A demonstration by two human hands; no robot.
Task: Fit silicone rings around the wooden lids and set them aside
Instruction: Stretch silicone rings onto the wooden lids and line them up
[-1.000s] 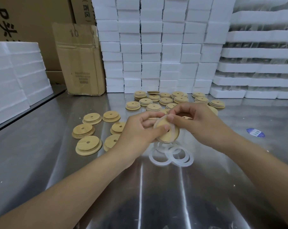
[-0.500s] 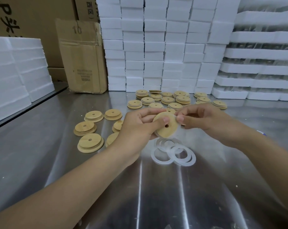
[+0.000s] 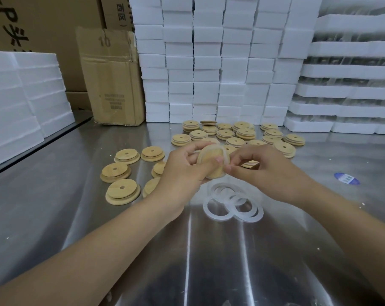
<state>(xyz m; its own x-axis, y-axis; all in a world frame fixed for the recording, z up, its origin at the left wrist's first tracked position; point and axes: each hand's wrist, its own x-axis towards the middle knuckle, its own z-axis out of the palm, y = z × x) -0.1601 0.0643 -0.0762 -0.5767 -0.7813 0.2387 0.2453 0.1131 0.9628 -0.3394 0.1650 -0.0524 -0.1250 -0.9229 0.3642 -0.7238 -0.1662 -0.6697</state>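
Currently held: wooden lid (image 3: 210, 162), tilted above desk (image 3: 76, 217).
Left hand (image 3: 182, 171): grips lid.
Right hand (image 3: 266, 171): pinches silicone ring (image 3: 224, 152) at lid's rim.

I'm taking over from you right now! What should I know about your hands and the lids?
Left hand grips a wooden lid; right hand pinches the silicone ring at its edge.
The ring is only partly round that lid.
Spare rings lie on the table near you; other lids sit left and at the back.
Left: seat this ring, set the lid aside, do the rest.
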